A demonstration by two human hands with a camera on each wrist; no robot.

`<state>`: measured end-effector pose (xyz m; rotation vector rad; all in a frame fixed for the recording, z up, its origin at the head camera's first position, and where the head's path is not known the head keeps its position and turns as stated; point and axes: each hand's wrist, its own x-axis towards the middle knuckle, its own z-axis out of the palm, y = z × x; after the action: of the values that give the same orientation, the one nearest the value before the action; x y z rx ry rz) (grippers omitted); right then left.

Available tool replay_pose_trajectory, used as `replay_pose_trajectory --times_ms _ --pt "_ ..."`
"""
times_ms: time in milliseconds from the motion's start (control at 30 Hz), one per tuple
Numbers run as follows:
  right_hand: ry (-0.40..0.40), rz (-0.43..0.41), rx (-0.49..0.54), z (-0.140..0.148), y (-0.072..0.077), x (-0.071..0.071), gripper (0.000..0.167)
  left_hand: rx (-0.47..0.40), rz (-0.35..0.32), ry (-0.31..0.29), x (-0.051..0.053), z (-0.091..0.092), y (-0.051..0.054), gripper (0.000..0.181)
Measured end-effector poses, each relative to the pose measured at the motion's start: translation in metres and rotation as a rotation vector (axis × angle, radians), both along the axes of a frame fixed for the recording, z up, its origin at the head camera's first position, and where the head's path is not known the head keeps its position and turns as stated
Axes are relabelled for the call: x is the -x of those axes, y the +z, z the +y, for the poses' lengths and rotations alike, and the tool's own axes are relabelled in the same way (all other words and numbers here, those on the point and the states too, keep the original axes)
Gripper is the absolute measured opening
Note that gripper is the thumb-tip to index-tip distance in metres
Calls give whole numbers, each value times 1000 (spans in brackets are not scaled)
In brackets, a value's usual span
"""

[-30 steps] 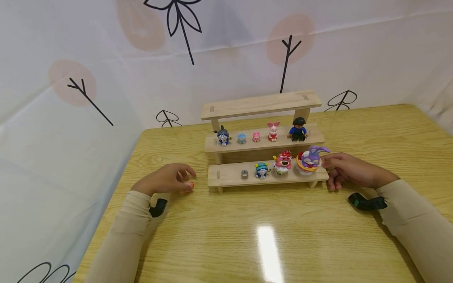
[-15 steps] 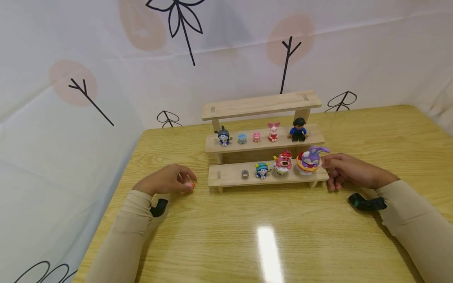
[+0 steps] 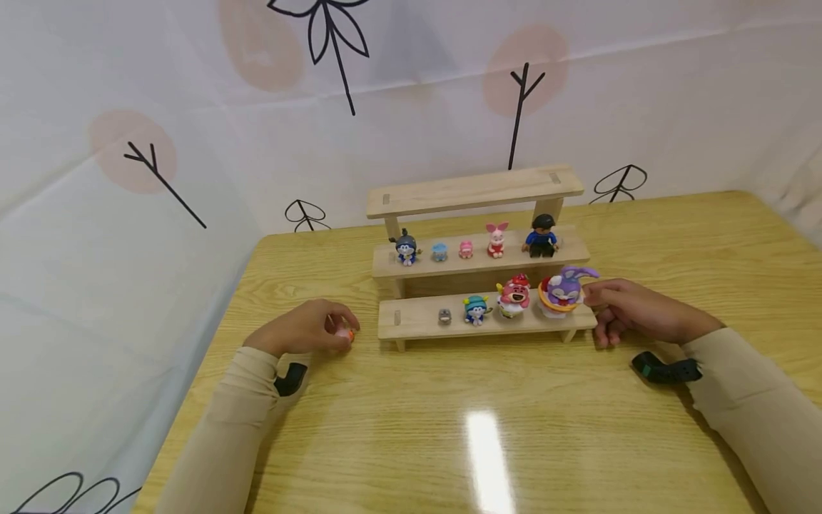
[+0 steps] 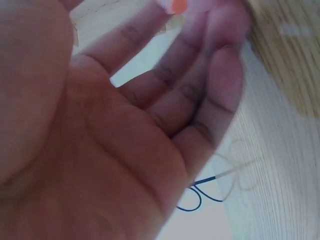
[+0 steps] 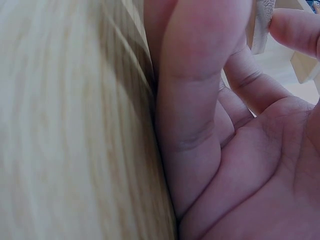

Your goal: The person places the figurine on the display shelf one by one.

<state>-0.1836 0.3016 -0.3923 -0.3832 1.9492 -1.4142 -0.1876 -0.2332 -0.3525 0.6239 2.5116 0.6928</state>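
In the head view, my left hand (image 3: 307, 328) is low over the table, left of a wooden three-tier display stand (image 3: 420, 327). Thumb and fingers pinch a small orange and pale pink figurine (image 3: 347, 334), mostly covered by them. Its orange patch (image 4: 179, 6) peeks out at the top of the left wrist view. My right hand (image 3: 638, 310) is at the right end of the bottom tier, beside a purple rabbit figurine (image 3: 565, 289). The right wrist view has its thumb (image 5: 295, 30) against the board's end (image 5: 262, 25), with other fingers curled below along the tabletop.
The bottom tier also bears a pink bear figurine (image 3: 514, 296), a teal-hatted figurine (image 3: 475, 310) and a tiny grey piece (image 3: 444, 315). Several figurines, including a toy man (image 3: 541, 235) and a pink piglet (image 3: 496, 240), stand on the middle tier. A patterned cloth (image 3: 417, 86) hangs behind the table.
My left hand shifts very slightly right, and its fingers move a little around the small figurine. The right hand and the stand look unmoved.
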Motion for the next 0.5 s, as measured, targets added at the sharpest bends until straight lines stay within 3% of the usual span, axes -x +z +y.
replay_pose_trajectory --times_ms 267,500 --pt "9 9 8 1 2 0 33 -126 129 15 -2 7 8 26" --pt "-10 4 -5 -3 0 -2 26 -160 211 16 -9 18 15 26"
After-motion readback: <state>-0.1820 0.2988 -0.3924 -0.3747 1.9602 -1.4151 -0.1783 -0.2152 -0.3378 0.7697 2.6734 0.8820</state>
